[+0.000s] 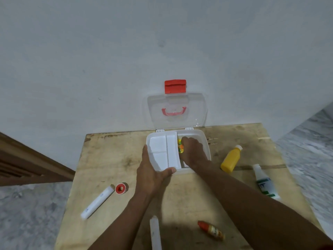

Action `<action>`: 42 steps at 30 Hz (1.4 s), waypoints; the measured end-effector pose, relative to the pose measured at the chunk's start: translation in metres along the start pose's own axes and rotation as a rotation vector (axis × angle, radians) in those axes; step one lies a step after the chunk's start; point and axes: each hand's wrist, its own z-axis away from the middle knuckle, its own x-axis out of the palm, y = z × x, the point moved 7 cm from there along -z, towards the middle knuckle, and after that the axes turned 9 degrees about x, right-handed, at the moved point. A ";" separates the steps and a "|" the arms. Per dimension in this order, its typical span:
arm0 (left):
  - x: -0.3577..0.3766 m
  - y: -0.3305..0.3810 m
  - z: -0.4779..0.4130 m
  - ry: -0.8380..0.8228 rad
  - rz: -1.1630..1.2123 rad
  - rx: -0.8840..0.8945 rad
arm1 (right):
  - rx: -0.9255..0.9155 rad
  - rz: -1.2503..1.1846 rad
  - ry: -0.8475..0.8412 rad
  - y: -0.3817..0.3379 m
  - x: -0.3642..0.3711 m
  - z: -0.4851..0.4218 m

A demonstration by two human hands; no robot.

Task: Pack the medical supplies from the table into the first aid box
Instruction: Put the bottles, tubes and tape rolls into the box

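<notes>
the left hand [150, 175] clamps the first aid box [204, 141] corner; the right hand [193, 152] closes on a colourful packet [180, 147] inside. letting go of the corner could let the box slide.

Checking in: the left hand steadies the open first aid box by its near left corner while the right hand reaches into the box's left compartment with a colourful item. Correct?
Not quite. In the head view the left hand does steady the open first aid box at its near left corner, but the right hand is in the right compartment with the colourful item. The white insert tray covering the left side is untouched.
</notes>
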 end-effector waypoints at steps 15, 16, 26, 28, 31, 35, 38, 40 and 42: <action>0.013 -0.002 0.002 -0.083 -0.032 0.002 | -0.140 -0.150 0.072 0.032 -0.063 0.024; 0.014 0.000 0.004 -0.072 -0.034 0.002 | -0.136 -0.186 0.113 0.039 -0.071 0.030; 0.013 -0.010 0.008 -0.074 -0.038 -0.038 | 0.018 0.131 0.041 0.131 -0.067 0.104; 0.013 -0.011 0.008 -0.083 -0.037 -0.031 | 0.081 0.237 -0.002 0.151 -0.058 0.118; 0.016 -0.015 0.007 -0.074 -0.014 -0.039 | 0.150 0.360 -0.027 0.174 -0.050 0.135; 0.020 -0.014 0.008 -0.056 0.033 -0.050 | 0.194 0.418 -0.039 0.191 -0.043 0.147; 0.019 -0.019 0.006 -0.054 0.020 -0.045 | 0.203 0.443 -0.036 0.192 -0.041 0.148; 0.019 -0.022 0.005 -0.066 0.017 -0.044 | 0.207 0.463 -0.021 0.191 -0.041 0.146; 0.019 -0.023 0.005 -0.078 0.018 -0.050 | 0.217 0.472 -0.023 0.191 -0.039 0.144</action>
